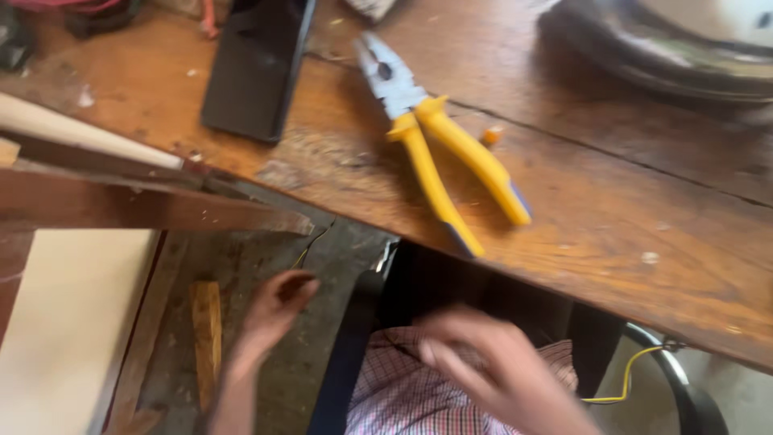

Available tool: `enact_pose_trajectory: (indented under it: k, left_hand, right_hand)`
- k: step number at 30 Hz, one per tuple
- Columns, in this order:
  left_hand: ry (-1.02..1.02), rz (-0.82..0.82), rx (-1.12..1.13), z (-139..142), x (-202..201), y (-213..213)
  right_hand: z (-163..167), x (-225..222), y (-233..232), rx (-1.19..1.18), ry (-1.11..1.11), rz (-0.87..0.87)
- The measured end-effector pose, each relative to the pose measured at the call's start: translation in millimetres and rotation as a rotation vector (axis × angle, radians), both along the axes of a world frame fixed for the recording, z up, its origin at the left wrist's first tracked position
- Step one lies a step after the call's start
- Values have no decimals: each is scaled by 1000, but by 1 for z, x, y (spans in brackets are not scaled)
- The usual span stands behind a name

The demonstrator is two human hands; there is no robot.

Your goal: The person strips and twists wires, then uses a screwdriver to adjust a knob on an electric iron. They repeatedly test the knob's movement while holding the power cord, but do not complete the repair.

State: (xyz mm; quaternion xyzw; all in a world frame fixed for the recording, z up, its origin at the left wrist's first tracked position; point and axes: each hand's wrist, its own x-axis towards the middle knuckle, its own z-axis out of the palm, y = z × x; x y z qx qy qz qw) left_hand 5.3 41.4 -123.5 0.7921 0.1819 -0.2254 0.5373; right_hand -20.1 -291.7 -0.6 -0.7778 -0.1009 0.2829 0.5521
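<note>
Your left hand (274,310) hangs below the worktop (612,209) edge, its grip curled on nothing visible. Your right hand (491,366) is blurred over your lap, grip unclear. Yellow-handled pliers (439,141) lie near the worktop's front edge, beside a black case (254,68).

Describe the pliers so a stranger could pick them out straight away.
Start at the brown wooden table that fills the upper half of the view. Near its front edge, right of a flat black slab, lie the pliers, grey jaws pointing away and handles spread toward the edge. Their bright yellow handles with dark tips set them apart from everything else on the wood.
</note>
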Motion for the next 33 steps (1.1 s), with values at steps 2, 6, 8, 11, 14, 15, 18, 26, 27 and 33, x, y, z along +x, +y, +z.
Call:
enact_pose_trajectory:
  k: [2,6,8,11,14,15,18,26,27,33]
  left_hand:
    - [-8,34,-35,-20,7,-13]
    - [-50,274,-340,-63,54,-46]
    - [-104,352,-562,-86,92,-64]
    - [14,436,-603,-113,140,-84]
    - [76,507,-640,-131,177,-100]
    - [82,528,-656,-135,183,-104]
    - [75,627,-682,-148,191,-108]
    - [-153,997,-826,-121,100,-43]
    - [-156,1016,-844,-108,74,-37]
    - [-218,592,-517,-15,-43,-36]
  right_hand:
    - [-20,15,32,-79,118,-113]
    - [-56,18,55,-128,127,-106]
    - [-73,11,51,-127,160,-113]
    - [-98,-7,30,-115,-11,-77]
    - [-142,-3,4,-115,-294,22]
    - [-155,-3,-2,-155,-81,-20]
    - [-175,-10,-4,-194,178,-112]
    - [-106,14,30,-38,-227,3]
    - [-92,23,42,-46,-275,9]
    - [-43,87,157,-64,-34,138]
